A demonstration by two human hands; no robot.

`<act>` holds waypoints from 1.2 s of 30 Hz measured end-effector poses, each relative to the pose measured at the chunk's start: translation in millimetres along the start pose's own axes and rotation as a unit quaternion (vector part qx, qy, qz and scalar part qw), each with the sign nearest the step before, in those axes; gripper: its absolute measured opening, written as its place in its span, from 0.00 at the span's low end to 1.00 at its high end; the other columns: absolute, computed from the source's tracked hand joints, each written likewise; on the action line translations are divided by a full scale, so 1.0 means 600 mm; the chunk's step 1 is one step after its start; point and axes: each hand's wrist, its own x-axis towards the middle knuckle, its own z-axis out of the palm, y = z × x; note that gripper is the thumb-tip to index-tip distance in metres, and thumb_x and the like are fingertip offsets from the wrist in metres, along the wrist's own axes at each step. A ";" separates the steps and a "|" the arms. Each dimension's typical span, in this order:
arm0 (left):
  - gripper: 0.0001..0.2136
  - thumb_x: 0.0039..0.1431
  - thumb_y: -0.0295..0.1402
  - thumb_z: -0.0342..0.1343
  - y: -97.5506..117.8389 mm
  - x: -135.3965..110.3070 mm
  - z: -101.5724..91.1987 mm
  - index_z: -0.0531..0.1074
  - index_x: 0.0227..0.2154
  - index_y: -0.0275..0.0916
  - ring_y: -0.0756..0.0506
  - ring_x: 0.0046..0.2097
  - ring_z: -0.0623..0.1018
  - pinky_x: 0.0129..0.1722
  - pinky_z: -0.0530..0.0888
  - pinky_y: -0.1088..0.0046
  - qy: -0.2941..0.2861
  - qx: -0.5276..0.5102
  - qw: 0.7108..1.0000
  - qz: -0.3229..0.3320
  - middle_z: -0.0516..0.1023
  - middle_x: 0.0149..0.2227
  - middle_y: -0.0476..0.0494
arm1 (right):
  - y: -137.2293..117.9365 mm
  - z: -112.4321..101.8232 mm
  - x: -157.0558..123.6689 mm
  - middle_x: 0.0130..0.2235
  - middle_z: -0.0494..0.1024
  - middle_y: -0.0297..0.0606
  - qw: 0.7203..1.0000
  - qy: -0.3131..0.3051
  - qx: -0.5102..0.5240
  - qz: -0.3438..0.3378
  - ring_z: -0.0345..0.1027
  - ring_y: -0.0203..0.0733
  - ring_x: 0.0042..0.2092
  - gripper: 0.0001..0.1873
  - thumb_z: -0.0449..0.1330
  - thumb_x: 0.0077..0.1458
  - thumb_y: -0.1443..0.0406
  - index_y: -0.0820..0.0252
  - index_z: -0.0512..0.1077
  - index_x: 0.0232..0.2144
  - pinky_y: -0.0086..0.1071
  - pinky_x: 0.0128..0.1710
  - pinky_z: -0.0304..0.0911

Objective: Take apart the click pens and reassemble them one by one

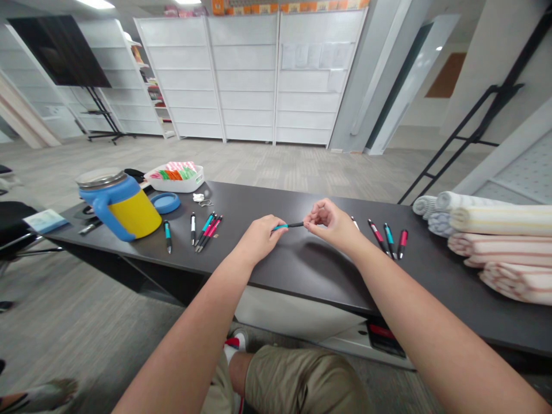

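Just above the dark table (302, 270), a teal-and-black pen (288, 226) lies level, long axis running left to right between both hands; the left hand (260, 236) pinches its teal end, the right hand (328, 221) pinches the black tip; loose pens (206, 229) lie left, more pens (388, 237) right.
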 end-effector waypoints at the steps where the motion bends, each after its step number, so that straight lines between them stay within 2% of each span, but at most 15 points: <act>1: 0.07 0.69 0.34 0.56 0.000 0.000 0.000 0.78 0.40 0.40 0.44 0.44 0.80 0.49 0.73 0.67 0.000 0.000 1.000 0.001 0.82 0.40 0.43 | 0.001 0.001 0.000 0.38 0.82 0.34 1.000 -0.002 0.011 0.004 0.74 0.39 0.34 0.20 0.69 0.55 0.59 0.51 0.60 0.41 0.38 0.40 0.70; 11: 0.07 0.69 0.34 0.56 -0.003 -0.003 0.000 0.79 0.41 0.40 0.45 0.44 0.80 0.48 0.73 0.68 -0.006 -0.007 1.000 0.011 0.82 0.39 0.45 | -0.009 0.012 -0.001 0.38 0.83 0.36 0.991 0.002 0.126 0.047 0.79 0.41 0.38 0.27 0.75 0.49 0.59 0.51 0.58 0.38 0.38 0.43 0.72; 24: 0.07 0.69 0.34 0.57 0.001 -0.004 -0.001 0.79 0.40 0.40 0.45 0.43 0.81 0.48 0.74 0.68 -0.009 -0.018 1.000 0.019 0.83 0.40 0.44 | 0.000 0.018 -0.001 0.39 0.81 0.33 0.985 -0.033 0.161 0.055 0.77 0.36 0.36 0.25 0.74 0.50 0.61 0.52 0.59 0.36 0.33 0.40 0.69; 36: 0.06 0.68 0.34 0.57 0.003 -0.004 -0.001 0.78 0.39 0.39 0.45 0.43 0.80 0.46 0.73 0.69 -0.012 -0.019 0.999 0.023 0.82 0.39 0.44 | -0.006 0.024 -0.004 0.39 0.81 0.34 0.987 -0.031 0.145 0.061 0.76 0.35 0.35 0.23 0.74 0.49 0.60 0.54 0.61 0.35 0.33 0.39 0.70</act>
